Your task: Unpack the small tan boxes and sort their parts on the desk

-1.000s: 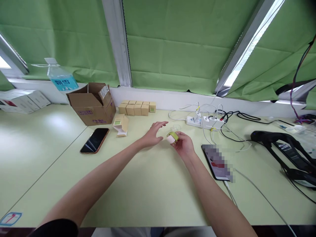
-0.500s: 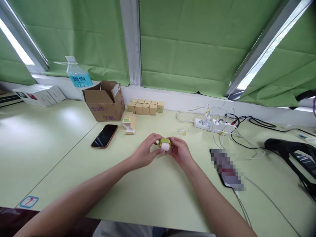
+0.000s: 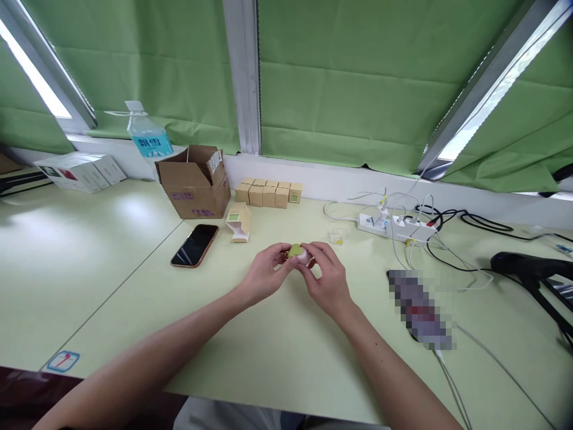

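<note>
Between both hands, just above the table [image 3: 268, 346], is a small rounded green-and-white item [image 3: 296, 251]. Its green part looks like a band or cover around a pale body; the exact kind I cannot tell. My left hand [image 3: 267, 270] grips it from the left, thumb at its near side. From the right, the fingertips of my right hand [image 3: 328, 276] pinch its pale end. An opened small cardboard box [image 3: 239, 222] with a green label stands beyond my left hand. A clear plastic piece [image 3: 338, 236] with a yellow spot lies beyond my right hand.
Several small brown boxes [image 3: 268, 196] line the wall beside an open carton [image 3: 197, 190] and a water bottle [image 3: 150, 134]. A phone [image 3: 195, 245] lies left. To the right are a power strip [image 3: 396, 228] with tangled cables, a blurred-out phone [image 3: 421, 310] and a black device [image 3: 532, 275].
The green-and-white item has turned in my hands, its green part now facing up and its pale end to the right. My right fingers have shifted onto the pale end.
</note>
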Demonstrator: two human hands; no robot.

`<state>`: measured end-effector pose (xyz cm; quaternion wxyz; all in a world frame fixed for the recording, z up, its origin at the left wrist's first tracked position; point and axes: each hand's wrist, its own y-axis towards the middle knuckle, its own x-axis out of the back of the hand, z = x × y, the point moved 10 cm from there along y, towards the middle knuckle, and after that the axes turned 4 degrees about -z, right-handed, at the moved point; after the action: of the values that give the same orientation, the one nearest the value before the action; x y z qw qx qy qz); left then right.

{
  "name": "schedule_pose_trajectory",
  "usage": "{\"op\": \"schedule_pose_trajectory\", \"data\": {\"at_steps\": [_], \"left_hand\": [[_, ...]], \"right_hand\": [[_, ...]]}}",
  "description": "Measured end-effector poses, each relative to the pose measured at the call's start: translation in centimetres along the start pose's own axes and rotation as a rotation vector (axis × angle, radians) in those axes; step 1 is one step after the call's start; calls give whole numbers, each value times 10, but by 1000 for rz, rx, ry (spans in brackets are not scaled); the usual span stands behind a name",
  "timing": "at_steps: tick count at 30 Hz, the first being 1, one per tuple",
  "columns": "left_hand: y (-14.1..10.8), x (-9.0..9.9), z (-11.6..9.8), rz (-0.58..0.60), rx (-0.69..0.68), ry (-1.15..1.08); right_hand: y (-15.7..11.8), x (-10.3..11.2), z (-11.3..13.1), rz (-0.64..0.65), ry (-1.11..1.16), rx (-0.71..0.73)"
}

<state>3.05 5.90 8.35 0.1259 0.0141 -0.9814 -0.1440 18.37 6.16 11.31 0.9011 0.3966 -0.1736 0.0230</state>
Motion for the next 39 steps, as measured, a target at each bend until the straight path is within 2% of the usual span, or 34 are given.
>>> {"op": "schedule_pose_trajectory", "data": {"at_steps": [3, 6, 10, 16, 21, 26, 32, 39], "left_hand": [[-5, 1, -16, -6, -174, 153], [-11, -6, -26, 21, -349, 347], [-11, -7, -23, -2, -410, 437], [-9, -6, -17, -5, -378, 461], [-16, -13, -28, 3, -511, 568], [-19, -20, -35, -4, -613, 689], [-15, -22, -31, -24, -591, 688], [-11, -22, -26, -2, -549, 653]], "right_hand": [[0, 5, -16, -55, 177, -255], [-6, -3, -30, -72, 360, -499], [-15, -21, -36, -50, 546, -665], [-22, -37, -39, 28, 676, -774], [-29, -46, -40, 66, 794, -856], [-29, -44, -41, 44, 729, -834], [-29, -44, -42, -10, 712, -802], [-31, -45, -46, -1, 674, -834]]}}
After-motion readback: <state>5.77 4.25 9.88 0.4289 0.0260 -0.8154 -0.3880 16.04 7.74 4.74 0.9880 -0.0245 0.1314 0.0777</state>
